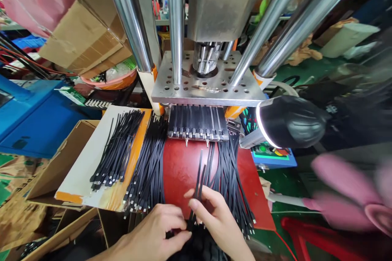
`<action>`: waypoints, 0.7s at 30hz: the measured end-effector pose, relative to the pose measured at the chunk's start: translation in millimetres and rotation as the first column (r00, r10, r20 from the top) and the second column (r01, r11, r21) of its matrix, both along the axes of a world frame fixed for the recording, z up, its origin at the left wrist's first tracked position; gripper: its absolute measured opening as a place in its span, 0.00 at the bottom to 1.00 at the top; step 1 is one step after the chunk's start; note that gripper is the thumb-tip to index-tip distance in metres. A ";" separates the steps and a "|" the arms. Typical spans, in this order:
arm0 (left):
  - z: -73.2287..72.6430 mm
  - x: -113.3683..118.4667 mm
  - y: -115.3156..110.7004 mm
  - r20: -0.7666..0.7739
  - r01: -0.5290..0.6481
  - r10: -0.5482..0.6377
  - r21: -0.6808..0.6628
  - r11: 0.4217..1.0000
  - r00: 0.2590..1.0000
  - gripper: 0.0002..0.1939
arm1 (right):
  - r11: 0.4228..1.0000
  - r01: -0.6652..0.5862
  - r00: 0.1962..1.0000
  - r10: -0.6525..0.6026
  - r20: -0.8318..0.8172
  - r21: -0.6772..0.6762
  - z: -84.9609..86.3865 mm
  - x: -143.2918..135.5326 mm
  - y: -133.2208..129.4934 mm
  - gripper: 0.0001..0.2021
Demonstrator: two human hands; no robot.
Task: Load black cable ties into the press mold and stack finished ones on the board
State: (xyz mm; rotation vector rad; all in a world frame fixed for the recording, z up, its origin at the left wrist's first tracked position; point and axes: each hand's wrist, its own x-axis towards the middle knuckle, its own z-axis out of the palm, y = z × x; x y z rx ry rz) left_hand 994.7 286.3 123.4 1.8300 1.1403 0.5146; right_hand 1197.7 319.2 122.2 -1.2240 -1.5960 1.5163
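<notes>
My right hand [216,218] pinches a few flat black cables [201,183] between thumb and fingers, their upper ends standing up over the red board. Beside it, my left hand [163,228] is closed, thumb against forefinger, at the lower part of these same cables; its fingers hide most of the cable ends. Below both hands lies a dark heap of more black material, partly out of view. Ahead, a metal fixture [199,136] holds a row of black cables with metal plugs along its front edge, under the press plate [208,97].
Cable bundles lie on a white board [87,163], on the red board's left [150,163] and right [229,179]. Steel columns [175,28] surround the press. A black lamp-like device [290,122] and a pink fan [346,195] stand right. Cardboard boxes [65,163] stand left.
</notes>
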 end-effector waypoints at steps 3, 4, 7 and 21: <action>16.4 -5.0 7.3 -0.107 0.067 -0.078 -0.102 0.993 0.991 0.07 | 0.995 0.061 0.997 -0.057 -0.057 0.080 -1.0 -11.0 -1.0 0.16; 24.3 -6.6 14.0 -0.110 0.070 -0.084 -0.125 0.990 0.990 0.06 | 0.991 0.054 0.997 -0.047 -0.063 0.119 -0.4 -13.1 -2.1 0.14; 46.5 -7.4 40.5 -0.036 -0.047 0.045 -0.064 0.997 0.998 0.10 | 0.970 0.080 0.995 -0.067 -0.068 0.230 1.6 -14.2 -4.4 0.11; 56.7 9.6 79.0 0.347 -0.121 0.096 0.053 0.991 0.933 0.09 | 0.914 0.032 0.986 -0.094 0.134 0.404 -6.9 4.8 -8.7 0.13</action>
